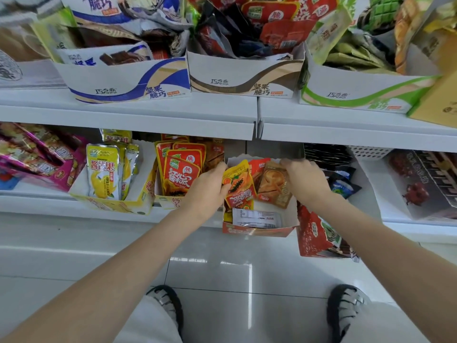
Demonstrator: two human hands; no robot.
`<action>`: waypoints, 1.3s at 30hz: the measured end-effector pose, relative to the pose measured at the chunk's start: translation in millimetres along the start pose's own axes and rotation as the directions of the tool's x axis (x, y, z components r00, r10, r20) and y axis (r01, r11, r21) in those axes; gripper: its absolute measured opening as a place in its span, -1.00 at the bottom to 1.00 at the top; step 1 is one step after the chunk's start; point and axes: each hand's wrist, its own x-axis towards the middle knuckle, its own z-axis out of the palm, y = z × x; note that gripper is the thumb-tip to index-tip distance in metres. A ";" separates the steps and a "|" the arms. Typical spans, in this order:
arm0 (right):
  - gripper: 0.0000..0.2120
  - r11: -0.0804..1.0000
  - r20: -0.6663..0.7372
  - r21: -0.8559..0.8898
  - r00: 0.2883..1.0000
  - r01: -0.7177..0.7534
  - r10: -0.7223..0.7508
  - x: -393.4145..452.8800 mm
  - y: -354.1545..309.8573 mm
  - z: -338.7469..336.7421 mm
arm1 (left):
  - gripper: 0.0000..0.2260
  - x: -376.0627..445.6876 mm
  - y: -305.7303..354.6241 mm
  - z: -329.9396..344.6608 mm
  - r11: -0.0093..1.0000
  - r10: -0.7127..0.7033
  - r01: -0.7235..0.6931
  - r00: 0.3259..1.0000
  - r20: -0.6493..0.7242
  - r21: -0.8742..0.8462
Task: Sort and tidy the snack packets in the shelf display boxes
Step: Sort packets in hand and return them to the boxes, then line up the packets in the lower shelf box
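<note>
A small orange-red display box (257,230) sits at the front of the lower shelf, holding mixed snack packets. My left hand (209,186) grips an orange-yellow papaya packet (238,186) at the box's left side. My right hand (306,180) pinches the top of a brown packet (273,185) next to it. A white-backed packet (257,217) lies flat at the box's front. Left of this box stands a box of red papaya packets (179,174), and further left a yellow box of mango packets (103,169).
The upper shelf carries three white display boxes, blue (128,80), brown (244,78) and green (366,90), stuffed with untidy packets. A red packet box (314,233) leans at the lower shelf's edge to the right. Pink packets (42,154) lie far left. Tiled floor and my sandals are below.
</note>
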 end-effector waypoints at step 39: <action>-0.77 0.454 0.009 0.883 0.971 -0.120 0.240 -17.8 -8.7 -5.2 | -0.67 -42.4 -16.5 -25.3 0.974 0.200 -0.205 0.978 0.057 0.100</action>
